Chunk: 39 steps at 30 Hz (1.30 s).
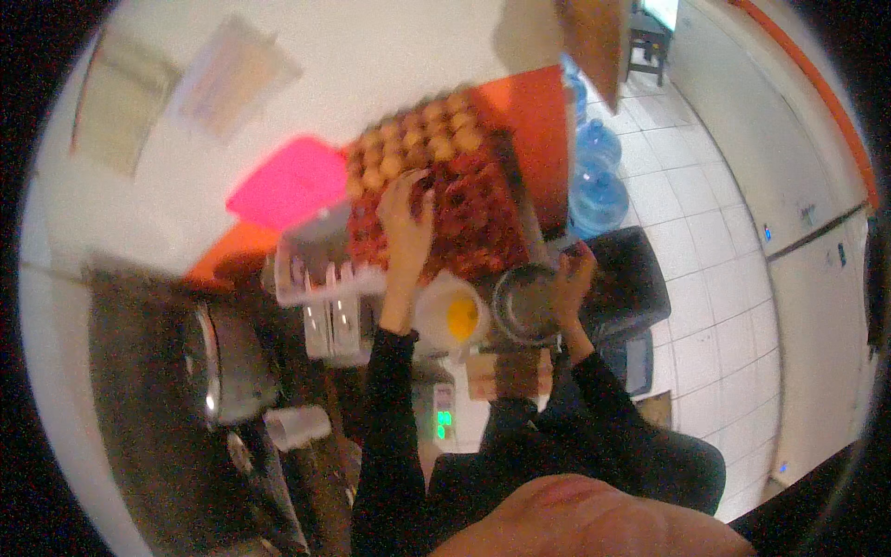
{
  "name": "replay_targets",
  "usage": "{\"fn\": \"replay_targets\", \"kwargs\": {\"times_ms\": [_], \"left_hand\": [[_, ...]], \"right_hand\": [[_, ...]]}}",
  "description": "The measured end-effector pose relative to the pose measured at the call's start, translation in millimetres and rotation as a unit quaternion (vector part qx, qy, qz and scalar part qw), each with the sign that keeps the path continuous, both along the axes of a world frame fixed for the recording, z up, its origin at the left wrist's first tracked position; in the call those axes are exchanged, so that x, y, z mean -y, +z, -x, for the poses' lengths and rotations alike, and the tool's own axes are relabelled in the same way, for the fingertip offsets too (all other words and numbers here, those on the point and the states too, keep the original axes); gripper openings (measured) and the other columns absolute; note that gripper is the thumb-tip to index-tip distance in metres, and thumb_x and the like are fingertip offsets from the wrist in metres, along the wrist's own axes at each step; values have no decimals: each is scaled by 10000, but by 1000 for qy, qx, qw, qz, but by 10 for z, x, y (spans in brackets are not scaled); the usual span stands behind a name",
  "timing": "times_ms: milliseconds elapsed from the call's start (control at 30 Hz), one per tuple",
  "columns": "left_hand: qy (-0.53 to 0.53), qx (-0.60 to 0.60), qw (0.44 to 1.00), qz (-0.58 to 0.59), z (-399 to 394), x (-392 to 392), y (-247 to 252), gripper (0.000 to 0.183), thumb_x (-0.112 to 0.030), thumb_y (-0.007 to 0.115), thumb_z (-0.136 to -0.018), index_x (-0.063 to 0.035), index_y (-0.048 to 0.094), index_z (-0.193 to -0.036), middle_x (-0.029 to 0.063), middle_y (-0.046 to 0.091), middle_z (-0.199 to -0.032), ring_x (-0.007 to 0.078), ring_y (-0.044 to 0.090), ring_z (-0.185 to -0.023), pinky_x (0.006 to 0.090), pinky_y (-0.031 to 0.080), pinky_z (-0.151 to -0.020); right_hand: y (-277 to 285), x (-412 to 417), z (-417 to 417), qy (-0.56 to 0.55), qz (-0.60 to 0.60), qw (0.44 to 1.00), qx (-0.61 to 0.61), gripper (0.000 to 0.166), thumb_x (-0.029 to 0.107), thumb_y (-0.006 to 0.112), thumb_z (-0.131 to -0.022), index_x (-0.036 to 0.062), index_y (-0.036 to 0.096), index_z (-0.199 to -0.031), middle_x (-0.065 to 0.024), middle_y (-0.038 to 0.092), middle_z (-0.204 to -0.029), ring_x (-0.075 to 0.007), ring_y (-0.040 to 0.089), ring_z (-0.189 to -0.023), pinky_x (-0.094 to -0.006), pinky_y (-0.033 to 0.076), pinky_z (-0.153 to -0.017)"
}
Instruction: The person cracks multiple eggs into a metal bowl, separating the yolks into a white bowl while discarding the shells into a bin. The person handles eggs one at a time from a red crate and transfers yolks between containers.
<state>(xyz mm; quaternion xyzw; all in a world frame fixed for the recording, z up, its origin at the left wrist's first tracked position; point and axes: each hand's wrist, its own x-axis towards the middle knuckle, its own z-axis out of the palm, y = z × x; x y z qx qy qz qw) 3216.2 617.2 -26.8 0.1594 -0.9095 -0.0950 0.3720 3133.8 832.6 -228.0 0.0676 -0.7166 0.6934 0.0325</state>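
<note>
My left hand (407, 216) reaches over a red egg tray (466, 216), its fingertips at the nearest row of brown eggs (418, 139). Red tray shows between its thumb and fingers, and I see nothing held there. My right hand (575, 282) is beside the right rim of a round metal bowl (525, 306), fingers curled. Blur hides whether it holds anything or touches the rim. Between my forearms a white bowl (435, 317) contains bright yellow egg yolk (462, 319). Just below that bowl is a digital scale (443, 411) with a lit green display.
Clear plastic containers (337, 324) and a pink container (292, 184) are left of the tray. A large metal pot (233, 369) and a white cup (298, 426) lie further left. Blue water jugs (598, 198) and a black bin (626, 285) stand at right.
</note>
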Motion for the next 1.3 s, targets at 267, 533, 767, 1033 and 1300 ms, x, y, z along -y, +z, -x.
{"fn": "replay_targets", "kwargs": {"times_ms": [267,533,767,1033,1300], "left_hand": [[-37,147,987,-45,961,246,318,531,-122,745,-796,-34,549,-1282,191,554,-1303,345,486,-1249,437,374,-1071],[-45,212,975,-51,1299,487,255,602,-44,798,-706,-18,547,-1253,139,621,-1178,263,577,-1149,368,477,-974],[45,56,997,-12,1059,514,-7,562,-10,761,-737,-27,493,-1231,100,570,-1178,235,563,-1109,364,468,-980],[-30,-119,858,-499,503,-1295,-118,557,-58,681,-856,-70,444,-1360,82,490,-1320,204,498,-1210,351,438,-1019],[1,-277,500,-820,161,-2276,-2851,441,-257,573,-952,-89,463,-1344,75,522,-1271,217,506,-1186,370,498,-924]], "right_hand": [[1691,1093,1648,405,66,854,-319,311,127,554,-864,74,578,-1169,-181,533,-1224,-387,507,-1124,-474,422,-957],[1513,1419,1727,345,-46,867,-355,522,86,649,-782,102,473,-1273,-164,490,-1186,-388,512,-1118,-489,503,-819],[1805,1184,1888,465,152,853,-183,558,89,703,-746,92,496,-1264,-153,562,-1134,-331,557,-1065,-424,469,-908],[399,-65,1527,392,161,897,126,514,161,681,-897,23,460,-1341,-109,609,-1218,-194,604,-1079,-331,477,-958],[-274,-739,839,444,-12,895,53,474,99,619,-926,9,432,-1352,-139,554,-1297,-228,540,-1186,-352,416,-1030]]}}
